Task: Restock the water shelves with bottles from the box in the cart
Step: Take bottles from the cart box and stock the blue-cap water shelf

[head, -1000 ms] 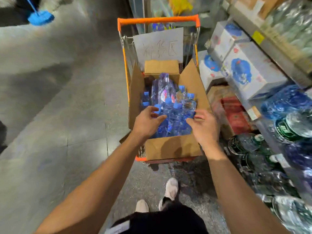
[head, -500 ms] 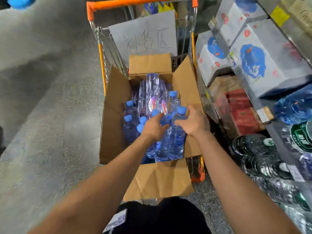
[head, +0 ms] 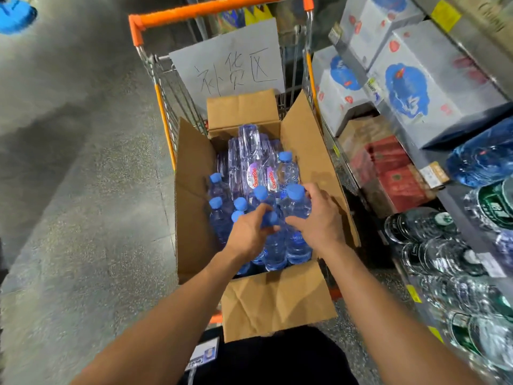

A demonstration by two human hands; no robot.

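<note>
Both hands have closed in since a second ago. Left hand [head: 249,232] has its grip around a blue-capped bottle's [head: 273,240] neck; right hand [head: 316,218] seems, through blur, clamped on the neighbouring bottle [head: 297,207]. Both stand in the open box [head: 277,301] in the cart [head: 219,8]; the water shelves [head: 455,245] lie at three o'clock.

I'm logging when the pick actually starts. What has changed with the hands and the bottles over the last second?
Both hands went from the box's near edge down into the bottles. The left hand now closes around a bottle's blue cap; the right hand wraps the neighbouring bottle. Neither bottle has visibly lifted. The box, cart and paper sign remain unmoved.
</note>
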